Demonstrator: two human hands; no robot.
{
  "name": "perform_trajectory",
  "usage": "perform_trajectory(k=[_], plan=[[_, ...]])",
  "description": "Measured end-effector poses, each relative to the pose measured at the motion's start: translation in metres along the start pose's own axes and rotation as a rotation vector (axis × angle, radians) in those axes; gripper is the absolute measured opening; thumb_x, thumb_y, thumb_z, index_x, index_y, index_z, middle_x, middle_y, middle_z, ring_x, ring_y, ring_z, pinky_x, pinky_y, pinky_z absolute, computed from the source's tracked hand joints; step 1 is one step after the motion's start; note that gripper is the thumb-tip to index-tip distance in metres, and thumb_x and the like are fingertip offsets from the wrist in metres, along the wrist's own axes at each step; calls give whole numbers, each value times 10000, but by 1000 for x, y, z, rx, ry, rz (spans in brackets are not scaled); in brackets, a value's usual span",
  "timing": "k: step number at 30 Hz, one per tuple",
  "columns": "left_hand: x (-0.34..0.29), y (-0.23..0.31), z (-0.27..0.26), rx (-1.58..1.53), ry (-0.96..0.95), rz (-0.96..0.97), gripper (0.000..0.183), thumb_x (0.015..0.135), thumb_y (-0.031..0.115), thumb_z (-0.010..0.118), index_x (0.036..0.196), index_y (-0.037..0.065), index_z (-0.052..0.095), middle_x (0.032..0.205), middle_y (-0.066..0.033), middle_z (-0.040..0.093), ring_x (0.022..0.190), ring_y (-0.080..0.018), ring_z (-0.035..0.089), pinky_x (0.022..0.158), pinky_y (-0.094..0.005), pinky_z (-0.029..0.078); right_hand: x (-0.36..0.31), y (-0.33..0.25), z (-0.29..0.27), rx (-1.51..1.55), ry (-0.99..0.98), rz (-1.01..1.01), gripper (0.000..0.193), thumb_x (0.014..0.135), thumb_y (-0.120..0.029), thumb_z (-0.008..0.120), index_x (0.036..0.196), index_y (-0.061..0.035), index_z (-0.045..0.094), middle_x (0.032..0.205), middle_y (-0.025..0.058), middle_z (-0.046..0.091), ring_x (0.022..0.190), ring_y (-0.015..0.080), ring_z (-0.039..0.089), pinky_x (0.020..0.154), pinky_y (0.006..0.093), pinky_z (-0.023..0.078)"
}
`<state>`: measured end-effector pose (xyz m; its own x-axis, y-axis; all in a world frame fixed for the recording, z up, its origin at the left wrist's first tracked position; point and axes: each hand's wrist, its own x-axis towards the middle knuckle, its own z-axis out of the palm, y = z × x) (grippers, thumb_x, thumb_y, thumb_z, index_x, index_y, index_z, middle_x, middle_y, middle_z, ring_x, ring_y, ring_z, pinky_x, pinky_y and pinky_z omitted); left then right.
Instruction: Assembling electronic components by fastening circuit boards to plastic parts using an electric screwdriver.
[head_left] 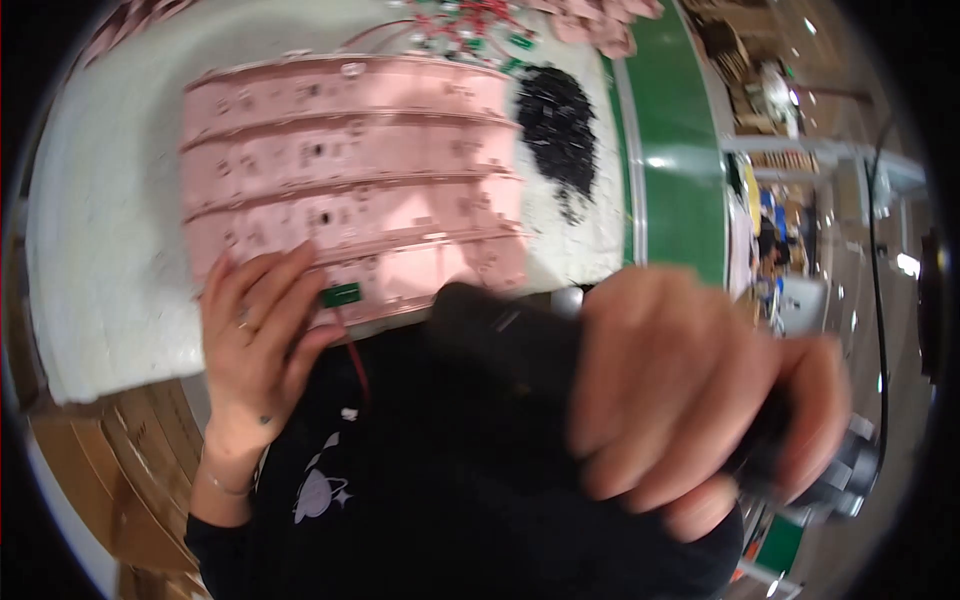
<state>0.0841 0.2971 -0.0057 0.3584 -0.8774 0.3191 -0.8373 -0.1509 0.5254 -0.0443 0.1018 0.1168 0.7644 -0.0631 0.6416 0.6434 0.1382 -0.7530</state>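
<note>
Several long pink plastic panels (350,98) lie side by side in rows, with moulded posts and small holes on their faces. My left hand (255,325) rests on the nearest panel (420,275), its fingers apart and laid along the surface. Beside its fingertips sits a small green circuit board (342,294). From the board a red wire (358,365) hangs over the near edge, ending in a white connector (349,413). My right hand (680,390), blurred by motion, is closed around a black cordless drill (510,340) in front of my body, off the panels.
A heap of small black parts (557,120) lies right of the panels. Behind them are tangled red wires with green boards (470,25) and stacked pink pieces (600,22). The pale worktop (100,230) borders a green surface (680,180). Cardboard boxes (130,450) stand at lower left.
</note>
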Motion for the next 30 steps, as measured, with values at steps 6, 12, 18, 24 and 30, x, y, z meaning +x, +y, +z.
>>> perform_trajectory(k=[6, 12, 18, 24, 30], plan=[[11, 9, 1, -19, -20, 41, 401, 682, 182, 736, 1039, 32, 629, 1188, -89, 595, 1070, -298, 532, 1025, -487, 314, -53, -56, -60, -756, 530, -98, 330, 876, -118, 490, 1204, -103, 471, 698, -1, 428, 628, 132, 433, 680, 335, 414], [21, 18, -13, -128, -36, -32, 398, 661, 134, 750, 1015, -7, 634, 1158, -134, 601, 1091, -338, 524, 973, -450, 373, -85, -36, -82, -620, 976, -113, 295, 757, -16, 562, 1031, -32, 453, 661, 57, 469, 486, 141, 424, 518, 312, 414], [45, 27, -18, -139, -23, 20, 376, 661, 55, 749, 1011, -26, 640, 1141, -150, 612, 1110, -353, 516, 925, -419, 425, -90, -26, -94, -547, 985, -104, 305, 745, -15, 581, 1024, -14, 458, 662, 67, 493, 475, 139, 428, 479, 298, 404], [91, 46, -12, -134, -82, 197, 329, 679, 61, 738, 990, 5, 646, 1113, -124, 621, 1101, -358, 516, 879, -431, 455, -90, -38, -94, -534, 927, -143, 307, 754, -36, 555, 1044, -33, 457, 614, 45, 461, 464, 135, 413, 503, 315, 408], [164, 63, 45, -372, -171, 485, 307, 712, 114, 746, 995, 32, 657, 1017, -92, 644, 1045, -311, 551, 834, -380, 468, -82, -61, -80, -418, 787, -276, 339, 776, -64, 503, 1112, -72, 459, 578, -8, 370, 464, 113, 368, 525, 296, 382]])
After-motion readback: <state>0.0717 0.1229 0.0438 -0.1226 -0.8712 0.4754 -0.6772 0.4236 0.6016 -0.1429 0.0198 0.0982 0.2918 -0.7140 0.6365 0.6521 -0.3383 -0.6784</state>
